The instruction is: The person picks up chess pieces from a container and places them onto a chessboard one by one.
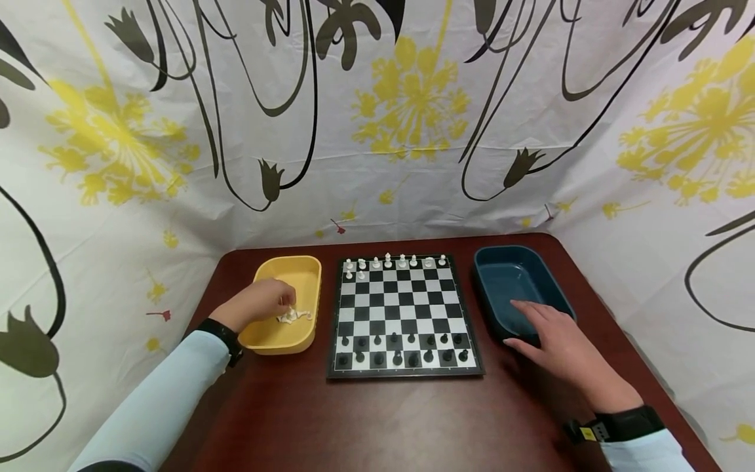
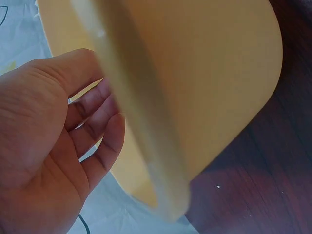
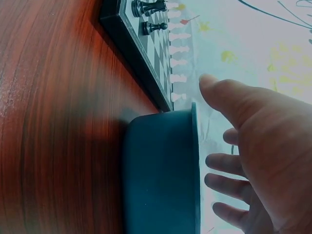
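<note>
My left hand (image 1: 265, 303) reaches over the left side of a yellow tray (image 1: 305, 278), its fingers bent down beside a small heap of white chess pieces (image 1: 293, 316). In the left wrist view, the tray's wall (image 2: 219, 87) hides the fingertips, so I cannot tell whether they pinch a piece. My right hand (image 1: 554, 341) hovers at the near end of a dark blue tray (image 1: 486, 288), fingers spread and holding nothing. Between the trays lies a chessboard (image 1: 401, 308). White pieces (image 1: 388, 262) line its far row, with two white pawns (image 1: 361, 275) before them at the left.
Black chess pieces (image 1: 398, 358) fill the two near rows of the board. Board and trays stand on a dark red-brown wooden table (image 1: 407, 419). A white cloth (image 1: 366, 216) with yellow and grey flower prints hangs behind the table and along its sides.
</note>
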{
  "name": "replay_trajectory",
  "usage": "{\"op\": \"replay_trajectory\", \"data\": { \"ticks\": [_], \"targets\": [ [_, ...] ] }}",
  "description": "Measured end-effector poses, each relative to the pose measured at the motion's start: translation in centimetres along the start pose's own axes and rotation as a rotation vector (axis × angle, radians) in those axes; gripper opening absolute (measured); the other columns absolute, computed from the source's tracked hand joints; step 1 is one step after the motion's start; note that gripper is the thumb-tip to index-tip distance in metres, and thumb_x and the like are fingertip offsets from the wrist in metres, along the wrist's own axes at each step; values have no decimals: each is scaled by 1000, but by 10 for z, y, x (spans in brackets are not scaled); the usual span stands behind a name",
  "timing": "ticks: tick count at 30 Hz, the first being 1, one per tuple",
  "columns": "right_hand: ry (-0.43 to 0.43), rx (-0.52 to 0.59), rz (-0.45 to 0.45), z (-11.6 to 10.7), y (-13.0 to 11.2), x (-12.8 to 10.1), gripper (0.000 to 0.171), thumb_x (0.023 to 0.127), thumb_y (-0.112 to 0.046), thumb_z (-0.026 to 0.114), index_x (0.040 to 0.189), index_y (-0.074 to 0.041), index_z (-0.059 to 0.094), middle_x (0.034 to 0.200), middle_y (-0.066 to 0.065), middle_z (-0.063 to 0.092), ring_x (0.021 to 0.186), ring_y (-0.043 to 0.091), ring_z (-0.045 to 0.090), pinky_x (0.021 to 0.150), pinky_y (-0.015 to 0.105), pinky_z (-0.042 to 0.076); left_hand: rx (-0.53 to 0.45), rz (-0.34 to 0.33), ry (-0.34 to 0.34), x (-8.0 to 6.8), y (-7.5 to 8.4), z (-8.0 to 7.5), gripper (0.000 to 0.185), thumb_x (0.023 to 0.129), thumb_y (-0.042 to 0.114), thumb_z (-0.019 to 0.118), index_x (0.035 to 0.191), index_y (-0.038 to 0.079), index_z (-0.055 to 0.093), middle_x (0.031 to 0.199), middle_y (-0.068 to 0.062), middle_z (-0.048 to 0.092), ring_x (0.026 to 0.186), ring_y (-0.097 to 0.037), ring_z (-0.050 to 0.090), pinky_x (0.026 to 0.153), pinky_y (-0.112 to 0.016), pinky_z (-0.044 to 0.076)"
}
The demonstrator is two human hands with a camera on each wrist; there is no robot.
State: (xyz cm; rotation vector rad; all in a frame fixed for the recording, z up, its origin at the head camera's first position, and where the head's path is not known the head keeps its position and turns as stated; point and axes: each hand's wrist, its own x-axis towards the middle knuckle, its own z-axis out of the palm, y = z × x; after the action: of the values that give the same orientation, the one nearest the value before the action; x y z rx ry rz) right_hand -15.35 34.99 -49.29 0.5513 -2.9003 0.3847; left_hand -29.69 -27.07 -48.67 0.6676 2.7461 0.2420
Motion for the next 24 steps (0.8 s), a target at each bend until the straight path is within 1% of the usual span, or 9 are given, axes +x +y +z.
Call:
{"op": "replay_trajectory", "data": {
  "ticks": [5,9,13,19,24],
  "targets": [
    [-27,3,17,0,-2,0,83,97,-49,84,160,-5,53,155,26,59,139,53,55,109,81,41,-4,-9,-14,2,0,2,13,100,13,82,92,19,74,83,3,64,79,-19,58,76,-37,51],
    [-28,-2,22,0,-2,0,83,97,-49,84,160,-4,54,155,27,59,140,53,54,109,81,40,-12,-15,-11,3,-2,2,16,100,12,82,90,19,73,82,3,63,77,-18,57,74,-35,49],
    [-23,-5,19,0,-2,-1,82,97,-49,85,159,-4,54,155,27,59,140,53,54,109,81,40,-23,-15,-1,0,-2,0,15,100,11,82,90,18,73,81,3,62,77,-18,57,74,-36,49],
    [-15,-4,16,0,-2,-1,81,97,-49,85,158,-4,55,154,26,59,139,52,55,109,81,41,-11,-21,38,-5,-6,-9,13,101,16,82,91,19,74,84,4,65,80,-19,59,79,-40,50],
    [-9,-2,13,0,0,-1,81,97,-49,85,157,-3,56,153,26,60,138,52,55,109,80,42,13,-38,79,-5,-7,-22,10,102,13,80,95,19,75,91,2,69,84,-22,61,82,-42,52]
  ]
}}
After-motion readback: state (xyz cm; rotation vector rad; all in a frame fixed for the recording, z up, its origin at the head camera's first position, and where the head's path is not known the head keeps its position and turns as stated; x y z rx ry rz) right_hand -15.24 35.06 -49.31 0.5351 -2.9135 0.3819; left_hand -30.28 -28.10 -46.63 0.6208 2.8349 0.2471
